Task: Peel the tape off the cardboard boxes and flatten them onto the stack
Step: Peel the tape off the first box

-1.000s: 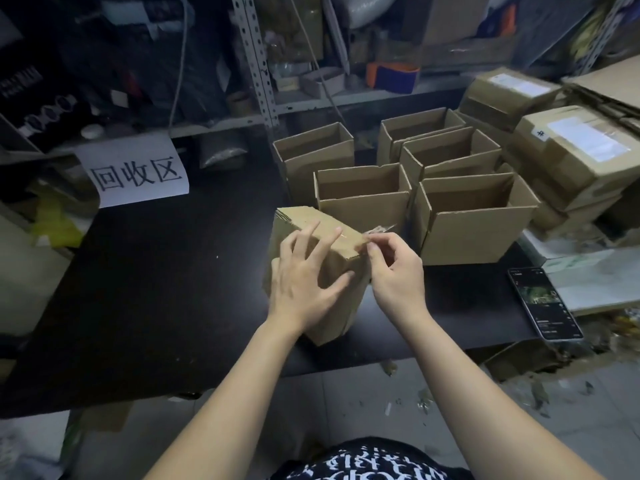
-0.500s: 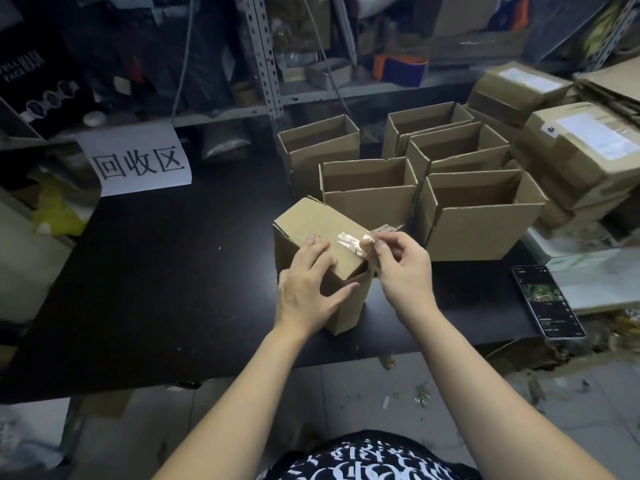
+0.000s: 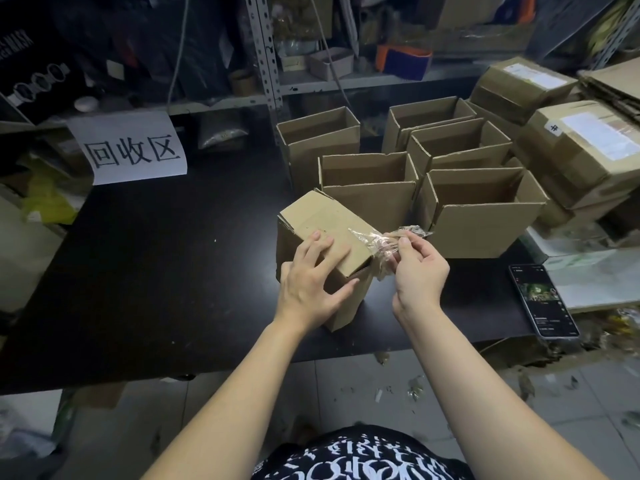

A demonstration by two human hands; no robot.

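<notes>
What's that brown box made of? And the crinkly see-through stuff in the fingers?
The box looks like brown cardboard, probably corrugated: it is dull and matte, with rough layered edges at its far corner. The strip pinched by the right hand looks like clear plastic packing tape: it is glossy, see-through and wrinkled, and it catches the light.
</notes>
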